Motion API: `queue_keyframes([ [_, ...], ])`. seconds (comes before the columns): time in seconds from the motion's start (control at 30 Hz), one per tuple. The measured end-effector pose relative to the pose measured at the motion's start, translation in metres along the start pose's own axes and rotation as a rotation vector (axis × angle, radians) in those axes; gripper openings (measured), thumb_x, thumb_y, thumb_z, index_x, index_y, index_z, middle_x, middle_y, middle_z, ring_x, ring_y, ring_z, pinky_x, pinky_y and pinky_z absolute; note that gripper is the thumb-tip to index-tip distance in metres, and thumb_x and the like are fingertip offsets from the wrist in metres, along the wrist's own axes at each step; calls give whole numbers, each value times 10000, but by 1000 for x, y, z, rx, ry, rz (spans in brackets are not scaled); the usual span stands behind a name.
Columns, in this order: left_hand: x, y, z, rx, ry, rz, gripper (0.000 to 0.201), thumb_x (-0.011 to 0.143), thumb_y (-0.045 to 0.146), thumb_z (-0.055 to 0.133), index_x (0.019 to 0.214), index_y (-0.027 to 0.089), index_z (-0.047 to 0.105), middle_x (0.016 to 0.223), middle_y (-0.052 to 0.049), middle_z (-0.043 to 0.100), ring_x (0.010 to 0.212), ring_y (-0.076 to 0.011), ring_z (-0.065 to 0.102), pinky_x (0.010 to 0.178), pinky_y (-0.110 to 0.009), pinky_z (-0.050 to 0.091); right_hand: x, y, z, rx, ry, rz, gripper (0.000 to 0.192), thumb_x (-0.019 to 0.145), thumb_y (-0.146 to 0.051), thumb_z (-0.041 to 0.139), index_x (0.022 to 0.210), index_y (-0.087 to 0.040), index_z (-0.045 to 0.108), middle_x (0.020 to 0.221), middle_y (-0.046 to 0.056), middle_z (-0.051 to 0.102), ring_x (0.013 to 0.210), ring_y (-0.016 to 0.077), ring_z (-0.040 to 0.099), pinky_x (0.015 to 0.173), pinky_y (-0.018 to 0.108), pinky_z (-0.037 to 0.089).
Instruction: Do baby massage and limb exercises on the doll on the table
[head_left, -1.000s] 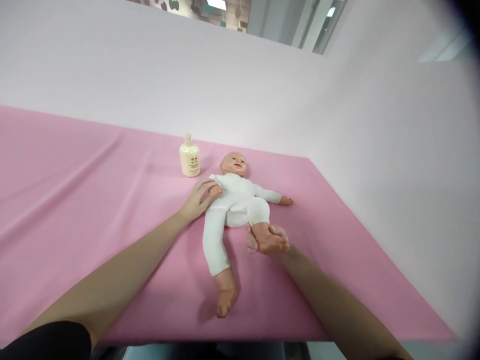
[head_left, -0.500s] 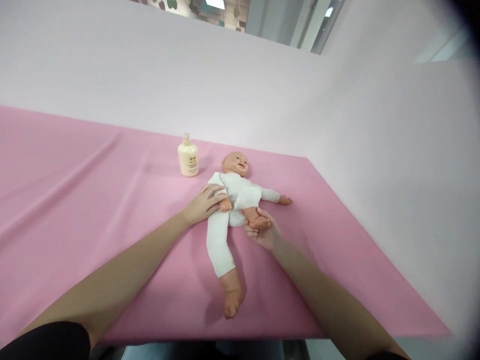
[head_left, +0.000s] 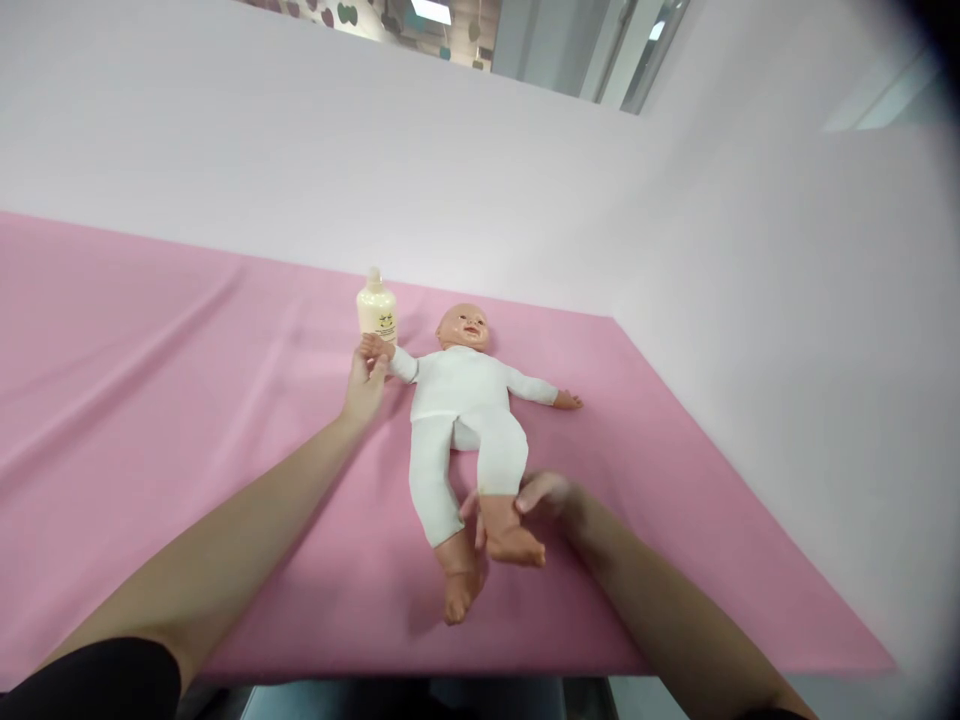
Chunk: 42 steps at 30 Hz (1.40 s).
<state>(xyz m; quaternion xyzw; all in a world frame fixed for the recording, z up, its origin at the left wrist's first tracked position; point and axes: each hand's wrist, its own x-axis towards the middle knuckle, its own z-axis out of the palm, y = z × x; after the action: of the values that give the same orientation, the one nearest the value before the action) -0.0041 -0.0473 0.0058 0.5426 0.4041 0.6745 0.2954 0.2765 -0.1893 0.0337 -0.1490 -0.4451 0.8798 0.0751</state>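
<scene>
One baby doll [head_left: 461, 400] in a white bodysuit, face up, lying near the middle of the worktop [head_left: 150, 380], head toward the far wall. Worktop is covered by one pink cloth, a few creases on the left side. One cream lotion bottle [head_left: 376, 305] stands upright just past the doll's outstretched arm, beside its head. Two hands in view, both the person's own. Left hand [head_left: 365, 385] is at the doll's hand next to the bottle, fingers curled around it, holding that arm stretched out sideways; the bottle sits right behind, can't tell if it's touched. Right hand [head_left: 536, 497] is at the doll's ankle on the right side of the frame, fingers partly closed around it just above the bare foot [head_left: 514, 543], foot lifted slightly off the cloth. Doll's other leg lies straight on the cloth, its foot close beside the held one. Doll's other arm lies out flat toward the right, free. Two forearms bare, a dark sleeve at bottom left.
</scene>
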Motion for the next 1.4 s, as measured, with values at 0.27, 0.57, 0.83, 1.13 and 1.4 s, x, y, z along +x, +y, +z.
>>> queue_keyframes([
  [0.27, 9, -9, -10, -192, 120, -258, 500, 727, 345, 692, 1152, 236, 451, 1267, -126, 524, 1126, -268, 574, 857, -415, 537, 6, -10, -8, -242, -296, 144, 507, 668, -240, 767, 1116, -109, 569, 1024, 120, 670, 1017, 215, 623, 800, 284, 484],
  [0.57, -16, 22, 2, 260, -123, 163, 445, 737, 338, 681, 1140, 212, 541, 1144, -73, 630, 1057, -227, 602, 939, -393, 477, 3, 2, -17, 196, 349, -460, 484, 705, -517, 626, 1020, -151, 593, 737, 18, 629, 593, 112, 530, 562, 257, 425],
  [0.83, -24, 29, 11, 581, -602, 733, 263, 903, 203, 460, 1093, 242, 639, 1133, -59, 679, 1142, -206, 569, 936, -402, 466, 20, -12, -13, 472, 798, -445, 171, 824, -323, 539, 741, -184, 485, 668, 5, 605, 438, 55, 392, 431, 185, 320],
  [1.13, -27, 33, 12, 472, -423, 398, 320, 839, 274, 559, 1156, 228, 576, 1166, -65, 640, 1089, -218, 578, 973, -417, 440, 11, -11, -9, 339, 627, -390, 269, 788, -371, 558, 929, -142, 572, 724, 35, 637, 529, 84, 496, 464, 194, 356],
  [1.4, 5, -7, -9, -15, 122, -111, 456, 763, 364, 650, 1157, 241, 458, 1239, -95, 547, 1068, -220, 594, 857, -387, 524, 1, -7, 2, -146, -50, 18, 542, 637, -341, 760, 1081, -69, 610, 987, 127, 678, 848, 204, 634, 736, 303, 476],
])
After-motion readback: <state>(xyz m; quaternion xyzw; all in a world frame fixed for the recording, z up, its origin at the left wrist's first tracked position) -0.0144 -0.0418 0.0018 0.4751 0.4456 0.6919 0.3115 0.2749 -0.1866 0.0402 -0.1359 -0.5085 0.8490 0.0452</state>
